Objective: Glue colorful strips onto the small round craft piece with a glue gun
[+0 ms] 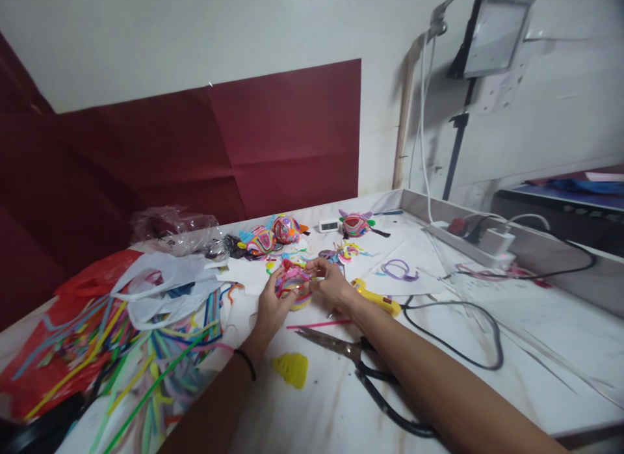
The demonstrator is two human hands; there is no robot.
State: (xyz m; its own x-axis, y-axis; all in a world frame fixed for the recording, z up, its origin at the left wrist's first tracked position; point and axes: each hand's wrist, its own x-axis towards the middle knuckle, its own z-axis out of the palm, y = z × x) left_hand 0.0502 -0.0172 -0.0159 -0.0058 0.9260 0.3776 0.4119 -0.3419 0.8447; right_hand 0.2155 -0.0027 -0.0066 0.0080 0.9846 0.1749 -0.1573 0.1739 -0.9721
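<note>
Between my hands is a small round craft piece (pixel 301 300) wound from pink, red and yellow pipe cleaners. My left hand (pixel 273 309) grips its left side with the fingers curled round it. On its right side, my right hand (pixel 332 283) pinches the piece with thumb and fingertips. A yellow glue gun (pixel 383 300) lies just beyond my right wrist, partly behind it. Below my hands are a straight pink pipe cleaner (pixel 319 324) and large black-handled scissors (pixel 336 343), partly covered by my right forearm. A flat yellow coiled piece (pixel 292 369) lies between my forearms.
Colourful finished pieces (pixel 286 228) and a small white digital display (pixel 329 226) stand at the back. Many loose pipe cleaners (pixel 156 376) and plastic bags (pixel 160 288) fill the left. Purple coils (pixel 397 270), a black cable (pixel 497 350) and a power strip (pixel 472 246) lie right.
</note>
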